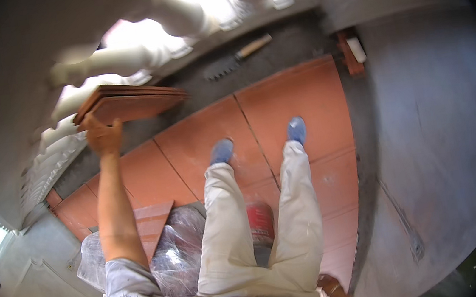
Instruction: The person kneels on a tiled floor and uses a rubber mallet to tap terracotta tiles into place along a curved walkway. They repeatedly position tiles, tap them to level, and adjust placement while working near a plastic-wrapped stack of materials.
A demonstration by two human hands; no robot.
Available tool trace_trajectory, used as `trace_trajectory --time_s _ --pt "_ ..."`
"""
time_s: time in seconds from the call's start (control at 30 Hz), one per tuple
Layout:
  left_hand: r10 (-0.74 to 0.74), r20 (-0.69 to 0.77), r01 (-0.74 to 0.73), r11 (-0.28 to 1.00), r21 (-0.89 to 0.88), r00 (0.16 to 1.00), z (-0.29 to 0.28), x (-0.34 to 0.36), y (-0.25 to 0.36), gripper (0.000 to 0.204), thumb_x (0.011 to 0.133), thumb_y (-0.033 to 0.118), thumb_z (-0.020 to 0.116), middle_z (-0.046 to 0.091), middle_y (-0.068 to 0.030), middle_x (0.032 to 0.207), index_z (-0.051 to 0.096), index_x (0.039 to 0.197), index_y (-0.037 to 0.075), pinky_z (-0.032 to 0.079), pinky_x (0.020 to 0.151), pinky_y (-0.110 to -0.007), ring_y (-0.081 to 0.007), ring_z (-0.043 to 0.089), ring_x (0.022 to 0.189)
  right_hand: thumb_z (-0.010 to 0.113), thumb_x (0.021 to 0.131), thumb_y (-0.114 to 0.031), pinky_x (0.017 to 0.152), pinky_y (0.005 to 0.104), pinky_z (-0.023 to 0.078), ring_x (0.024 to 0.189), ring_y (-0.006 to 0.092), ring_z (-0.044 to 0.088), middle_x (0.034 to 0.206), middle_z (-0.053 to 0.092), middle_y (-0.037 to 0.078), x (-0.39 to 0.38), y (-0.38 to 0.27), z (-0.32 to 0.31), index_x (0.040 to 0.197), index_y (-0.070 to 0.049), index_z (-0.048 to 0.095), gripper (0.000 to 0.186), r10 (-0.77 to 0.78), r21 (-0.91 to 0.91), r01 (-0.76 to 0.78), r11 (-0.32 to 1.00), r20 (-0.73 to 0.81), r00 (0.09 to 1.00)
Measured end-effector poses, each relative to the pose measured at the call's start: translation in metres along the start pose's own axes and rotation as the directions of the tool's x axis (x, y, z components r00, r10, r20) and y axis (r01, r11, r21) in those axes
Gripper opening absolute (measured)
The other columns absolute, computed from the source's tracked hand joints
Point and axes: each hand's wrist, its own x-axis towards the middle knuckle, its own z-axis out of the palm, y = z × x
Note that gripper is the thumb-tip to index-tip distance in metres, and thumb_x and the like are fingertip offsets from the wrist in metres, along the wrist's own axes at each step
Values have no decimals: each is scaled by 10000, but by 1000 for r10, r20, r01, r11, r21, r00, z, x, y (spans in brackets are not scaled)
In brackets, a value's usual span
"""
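My left hand (103,136) grips the near end of a stack of terracotta tiles (139,106), lifted at the left beside the white balusters. My right hand (330,286) hangs low at the lower right, beside my trouser leg; its fingers are partly hidden and too small to read. My feet in blue coverings stand on square terracotta floor tiles (285,94). Between and left of my legs lie a plastic-wrapped bundle (177,258), a loose tile (150,214) on it and a red bucket (261,220).
A white balustrade (178,15) runs along the far side above a grey strip with a notched trowel (249,48). Terracotta pieces (349,56) with a white object lie at the far right corner. A grey wall (433,123) borders the right; a pale panel (39,283) the left.
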Motion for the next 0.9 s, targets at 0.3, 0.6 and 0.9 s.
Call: trace_trajectory --time_s 0.3,0.6,0.9 --pt "50 347 -175 924 340 937 -30 -56 -28 485 797 194 754 632 -112 1110 596 1255 192 523 839 -487 -391 605 1045 636 896 -319 817 363 546 815 244 716 799 734 124 39 -18 -132 1139 -40 645 370 186 -212 -231 950 -210 960" --pt "203 515 -264 963 47 833 -87 -77 11 282 826 151 704 674 -113 1004 669 1105 128 532 749 -441 -347 660 929 583 915 -178 744 326 568 785 195 718 883 739 133 53 -35 -149 1146 8 623 299 82 18 -79 997 -235 969" --pt "39 431 152 904 -399 902 -213 -80 120 270 890 259 724 683 -134 918 696 1046 40 504 705 -339 -201 660 802 592 915 -110 737 310 575 806 200 707 938 718 148 40 -65 -123 1148 44 600 279 179 158 -157 975 -136 974"
